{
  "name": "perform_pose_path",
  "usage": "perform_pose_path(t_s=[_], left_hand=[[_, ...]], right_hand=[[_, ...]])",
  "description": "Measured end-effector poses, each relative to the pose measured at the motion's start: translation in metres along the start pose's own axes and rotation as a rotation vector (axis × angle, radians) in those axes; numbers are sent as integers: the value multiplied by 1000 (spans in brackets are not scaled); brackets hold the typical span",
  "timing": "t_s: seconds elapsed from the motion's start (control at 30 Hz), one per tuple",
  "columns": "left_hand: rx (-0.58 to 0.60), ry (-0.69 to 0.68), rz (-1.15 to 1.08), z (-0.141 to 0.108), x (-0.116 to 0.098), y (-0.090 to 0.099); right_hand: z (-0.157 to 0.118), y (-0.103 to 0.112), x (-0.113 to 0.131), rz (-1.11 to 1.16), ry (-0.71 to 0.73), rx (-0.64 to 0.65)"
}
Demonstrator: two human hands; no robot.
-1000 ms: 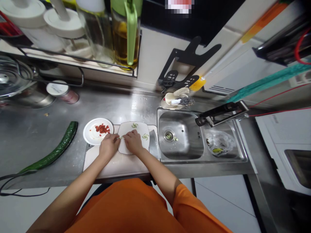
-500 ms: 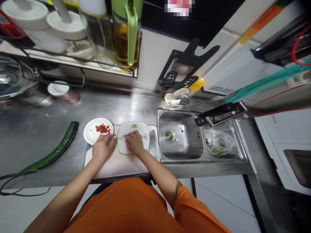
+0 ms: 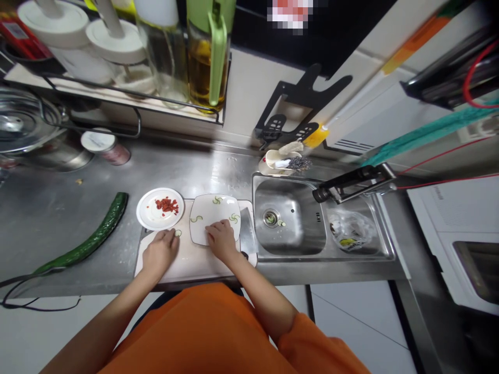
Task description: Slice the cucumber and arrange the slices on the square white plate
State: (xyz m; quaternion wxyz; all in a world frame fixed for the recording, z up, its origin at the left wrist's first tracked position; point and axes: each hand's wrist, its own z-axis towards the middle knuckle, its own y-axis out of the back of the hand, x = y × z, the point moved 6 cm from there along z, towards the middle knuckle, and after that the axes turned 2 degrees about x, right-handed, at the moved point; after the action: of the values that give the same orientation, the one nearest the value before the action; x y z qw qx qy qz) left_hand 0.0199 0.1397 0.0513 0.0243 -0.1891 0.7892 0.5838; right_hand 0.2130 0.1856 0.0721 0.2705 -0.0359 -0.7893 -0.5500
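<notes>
My left hand [image 3: 159,253] rests low on the light cutting board [image 3: 187,259], fingers closed together, with a small cucumber slice [image 3: 178,233] at the fingertips. My right hand [image 3: 223,241] is over the lower part of a squarish white plate [image 3: 208,208], its fingers drawn together near the surface; anything between them is too small to make out. Thin green-edged cucumber slices [image 3: 217,200] lie on that plate in curved, pinwheel-like groups at the top, right and left. A round white plate [image 3: 143,218] with small red pieces [image 3: 167,205] sits beyond my left hand.
A whole cucumber [image 3: 91,244] lies at left. The knife's broad blade [image 3: 247,228] is at the board's right edge, beside the sink [image 3: 302,223]. A plastic bag [image 3: 353,228] is in the side basin. Bottles and jars line a rack [image 3: 128,101] above; a lidded pot [image 3: 58,148] stands below it.
My left hand has drawn back toward me from between the plates, uncovering the slice on the board. My right hand has shifted slightly right and nearer me, exposing more of the left slice group.
</notes>
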Motion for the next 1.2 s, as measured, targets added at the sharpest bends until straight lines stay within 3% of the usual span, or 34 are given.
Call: perform_pose_path(t_s=[0.47,0.7,0.83,1.03,1.2], left_hand=[[-62,14,-211,5,-2,6],[86,-123,-516,9,-14,7],[223,-150,-726,15,-32,8],[317,-71,-939,24,-49,11],[426,176,-1128,22,-49,2]], right_hand=[[-5,-2,5,14,11,2],[3,5,16,200,105,-32],[7,11,16,335,67,-38],[6,18,7,451,-42,16],[4,20,-4,593,-169,-42]])
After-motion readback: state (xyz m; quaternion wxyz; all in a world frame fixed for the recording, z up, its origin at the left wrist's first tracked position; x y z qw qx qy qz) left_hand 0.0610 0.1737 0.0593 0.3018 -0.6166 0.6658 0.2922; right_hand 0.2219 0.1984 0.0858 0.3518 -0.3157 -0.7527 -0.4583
